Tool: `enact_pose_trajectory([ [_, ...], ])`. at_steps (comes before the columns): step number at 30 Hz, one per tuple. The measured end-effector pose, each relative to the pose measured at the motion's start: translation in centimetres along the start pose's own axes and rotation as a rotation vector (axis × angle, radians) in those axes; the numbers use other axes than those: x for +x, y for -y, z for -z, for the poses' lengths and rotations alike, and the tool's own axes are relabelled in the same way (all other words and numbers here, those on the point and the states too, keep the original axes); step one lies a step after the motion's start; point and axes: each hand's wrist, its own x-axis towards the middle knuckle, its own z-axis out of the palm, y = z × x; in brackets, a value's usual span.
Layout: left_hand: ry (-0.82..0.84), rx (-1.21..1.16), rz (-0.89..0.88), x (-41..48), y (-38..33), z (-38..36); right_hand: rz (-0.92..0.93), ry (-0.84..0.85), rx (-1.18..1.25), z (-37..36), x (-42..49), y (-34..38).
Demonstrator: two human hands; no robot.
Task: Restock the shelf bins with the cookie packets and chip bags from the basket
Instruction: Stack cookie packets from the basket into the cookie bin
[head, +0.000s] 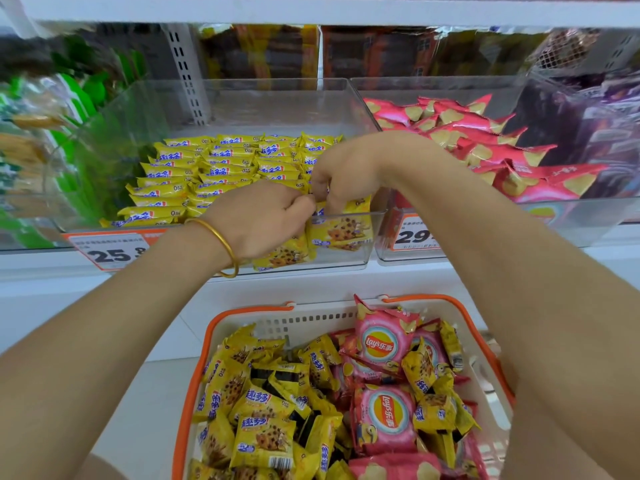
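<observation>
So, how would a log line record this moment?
step: stocking cookies | left hand: grips cookie packet | right hand: pinches second cookie packet | where: clear bin front | basket: packets remain

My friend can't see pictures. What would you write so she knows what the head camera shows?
The left hand and right hand hold yellow cookie packets at the front of a clear bin filled with rows of them. Beside it, to the right, a second bin holds pink chip bags; an orange-rimmed basket below holds both kinds.
</observation>
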Motion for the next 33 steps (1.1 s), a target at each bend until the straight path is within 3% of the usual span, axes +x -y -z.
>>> enact_pose_trajectory([
  [5, -0.004, -0.131, 0.007, 0.0, 0.4, -0.1, 0.007, 0.033, -0.114, 0.0, 0.2, 0.5],
  [9, -0.070, -0.263, 0.012, 0.2, 0.5, -0.4, -0.061, 0.116, 0.066, -0.3, 1.3, 0.1],
  [13, -0.057, -0.233, -0.027, 0.4, 0.2, -0.4, -0.104, 0.151, 0.188, -0.1, 1.7, -0.2],
  [22, -0.086, -0.359, -0.030, 1.0, 0.2, -0.5, -0.065, 0.082, 0.045, -0.6, 0.6, 0.0],
  [29, 0.004, -0.517, -0.075, 0.7, -0.3, 0.0, -0.067, -0.002, -0.040, -0.7, 0.5, 0.0],
  [33, 0.040, -0.428, -0.150, 0.4, -0.8, -0.1, -0.093, 0.005, -0.121, -1.1, 0.9, 0.5],
])
